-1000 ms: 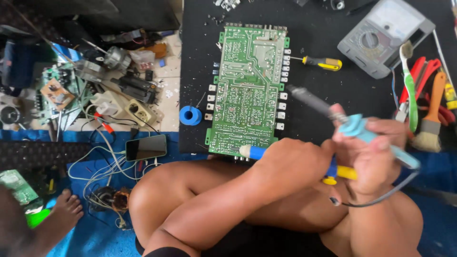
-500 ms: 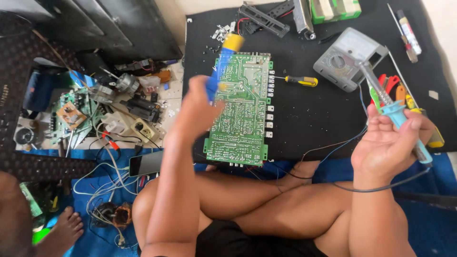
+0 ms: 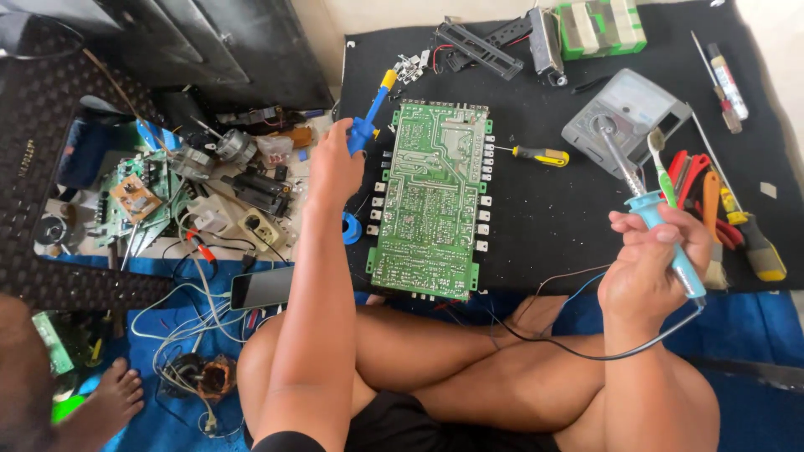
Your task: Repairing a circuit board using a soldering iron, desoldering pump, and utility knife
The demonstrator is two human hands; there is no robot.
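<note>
Blue plastic desoldering pump (image 3: 368, 117) gripped in left hand (image 3: 333, 167); right hand (image 3: 649, 268) clasps slim soldering iron (image 3: 657, 222).

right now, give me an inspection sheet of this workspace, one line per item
surface: black mat on the floor, blue cloth at its near edge.
job's things: green circuit board lying flat on the mat; blue desoldering pump and light blue soldering iron lifted off it.
clutter: grey multimeter, yellow-handled screwdriver, pliers and brush at the right edge, loose parts and small boards at the left.
hands: left hand grips the pump; right hand grips the iron, tip pointing away.
cables: the iron's black cord runs over the crossed legs; tangled white wires by a phone.
surroundings: dark cabinet behind; another person's foot at lower left.
</note>
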